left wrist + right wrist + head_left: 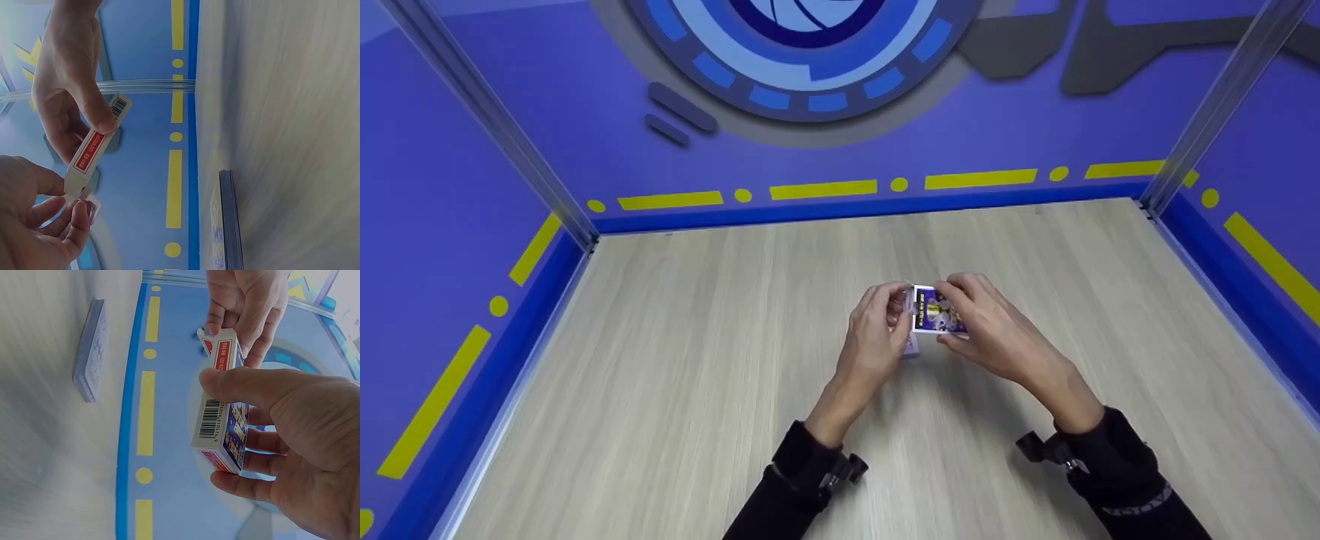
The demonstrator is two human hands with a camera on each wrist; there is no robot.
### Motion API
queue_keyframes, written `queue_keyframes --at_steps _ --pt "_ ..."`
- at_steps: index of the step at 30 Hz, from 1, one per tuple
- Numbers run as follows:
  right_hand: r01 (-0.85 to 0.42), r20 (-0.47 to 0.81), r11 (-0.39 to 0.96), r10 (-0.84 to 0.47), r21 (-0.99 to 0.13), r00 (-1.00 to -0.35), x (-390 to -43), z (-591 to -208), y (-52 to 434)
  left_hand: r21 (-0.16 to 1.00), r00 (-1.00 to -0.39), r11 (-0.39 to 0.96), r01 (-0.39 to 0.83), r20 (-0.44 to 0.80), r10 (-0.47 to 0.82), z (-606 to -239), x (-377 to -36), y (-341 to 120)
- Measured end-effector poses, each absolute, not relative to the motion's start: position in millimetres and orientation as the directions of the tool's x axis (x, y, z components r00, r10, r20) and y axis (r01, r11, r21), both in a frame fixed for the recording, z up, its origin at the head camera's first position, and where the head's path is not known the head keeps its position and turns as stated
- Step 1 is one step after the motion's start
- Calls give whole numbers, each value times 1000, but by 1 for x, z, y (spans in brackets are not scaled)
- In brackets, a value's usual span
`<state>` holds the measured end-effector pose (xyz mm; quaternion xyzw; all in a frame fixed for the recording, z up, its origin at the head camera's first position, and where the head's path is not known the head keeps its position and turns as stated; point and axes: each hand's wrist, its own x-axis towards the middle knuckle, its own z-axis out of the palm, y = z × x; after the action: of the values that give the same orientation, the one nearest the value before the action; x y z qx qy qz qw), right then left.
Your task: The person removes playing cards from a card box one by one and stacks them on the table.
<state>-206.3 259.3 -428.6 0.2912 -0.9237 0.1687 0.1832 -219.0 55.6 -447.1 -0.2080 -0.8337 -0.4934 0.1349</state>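
Head view: card box (936, 310) held above table (675, 360), gripped by right hand (997, 337); left hand (877, 337) pinching its end flap. Card stack (91, 349) lying flat beneath.

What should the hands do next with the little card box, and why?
Probably set the empty-looking card box aside. The right hand grips it above the table, the left hand pinches its flap at the open end, and the deck of cards already lies on the table.

Head overhead; wrists close, sideways.
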Motion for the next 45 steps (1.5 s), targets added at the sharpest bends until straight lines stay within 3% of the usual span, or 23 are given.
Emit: queue_keyframes --at_steps 23,36,45 --pt "-621 472 777 -510 -107 -719 -198 -426 253 839 -897 319 442 412 159 -444 -219 54" --pt "-602 421 789 -506 -127 -752 -202 -425 253 861 -909 292 417 398 125 -447 -220 55" --pt "-602 434 785 -497 -144 -752 -201 -425 256 907 -941 253 337 316 123 -442 -219 50"
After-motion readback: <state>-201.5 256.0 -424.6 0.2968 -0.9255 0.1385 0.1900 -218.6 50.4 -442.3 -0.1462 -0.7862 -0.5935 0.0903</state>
